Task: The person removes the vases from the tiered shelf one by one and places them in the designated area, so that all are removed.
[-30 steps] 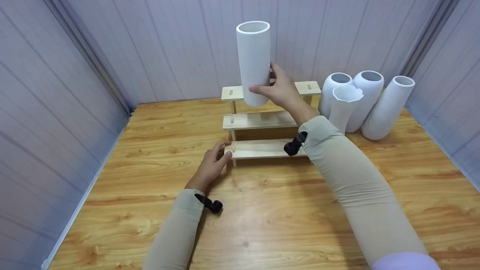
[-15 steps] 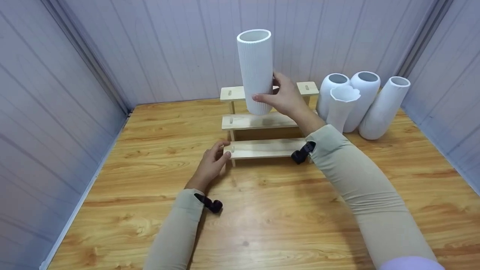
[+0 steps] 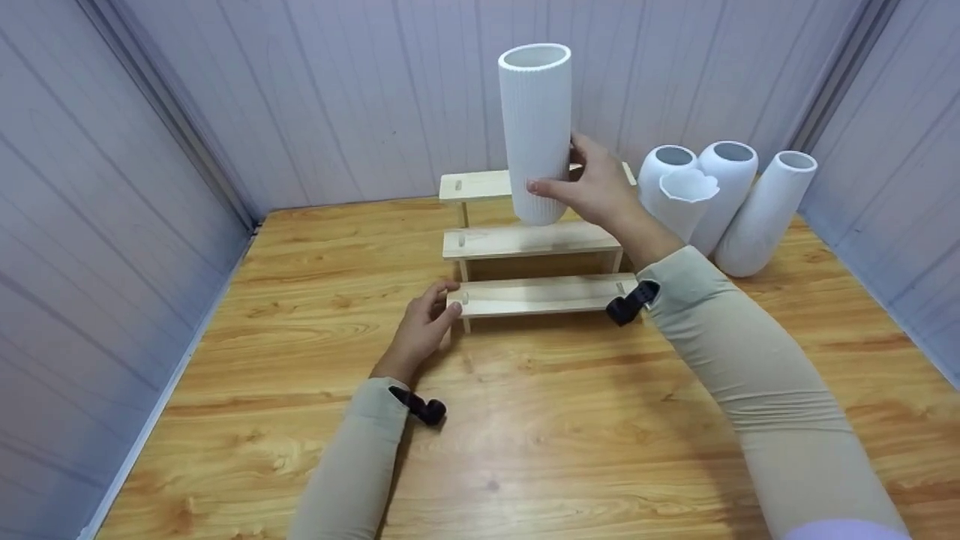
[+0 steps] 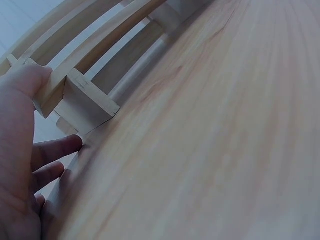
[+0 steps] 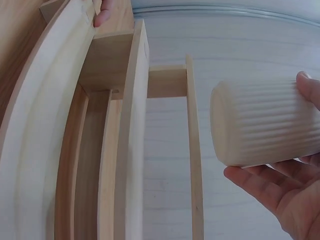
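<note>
My right hand grips a tall white ribbed vase near its base. The vase is upright, tilted slightly, in the air above a three-step wooden display stand. Ribs and base of the ribbed vase face the right wrist camera, apart from the shelves, with thumb on one side and fingers on the other. At the stand's left end my left hand holds the lowest step between thumb and forefinger. Up close, the left thumb presses the step's end, while the lower fingers hang beside the stand's leg.
To the right stand several white vases: a fluted-rim vase in front, two rounded vases behind it, and a leaning-looking tapered vase. The wood-grain table is bounded by panelled walls at the back and sides.
My right hand has carried the ribbed vase to the right; it dipped a little, then rose again. The left hand has stayed at the stand's lowest step.
</note>
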Demonstrator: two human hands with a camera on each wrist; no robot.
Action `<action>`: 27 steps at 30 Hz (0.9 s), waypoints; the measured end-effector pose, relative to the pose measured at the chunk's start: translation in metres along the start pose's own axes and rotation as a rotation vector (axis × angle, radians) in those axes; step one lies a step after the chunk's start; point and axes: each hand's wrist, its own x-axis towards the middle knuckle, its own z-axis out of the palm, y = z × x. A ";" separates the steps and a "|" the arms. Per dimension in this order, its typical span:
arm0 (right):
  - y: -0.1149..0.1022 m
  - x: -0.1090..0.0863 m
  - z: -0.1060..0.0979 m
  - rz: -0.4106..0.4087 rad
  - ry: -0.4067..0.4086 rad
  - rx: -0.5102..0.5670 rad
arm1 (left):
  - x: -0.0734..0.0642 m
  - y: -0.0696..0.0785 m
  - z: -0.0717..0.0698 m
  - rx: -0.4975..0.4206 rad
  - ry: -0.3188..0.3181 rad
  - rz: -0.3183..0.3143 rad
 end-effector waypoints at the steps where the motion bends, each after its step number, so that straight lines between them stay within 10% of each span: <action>1: -0.001 0.000 -0.003 0.005 0.005 -0.008 | 0.000 0.000 0.000 0.004 -0.001 -0.006; 27: -0.006 -0.020 -0.082 0.131 0.124 -0.117 | -0.002 0.002 -0.001 0.028 0.000 0.000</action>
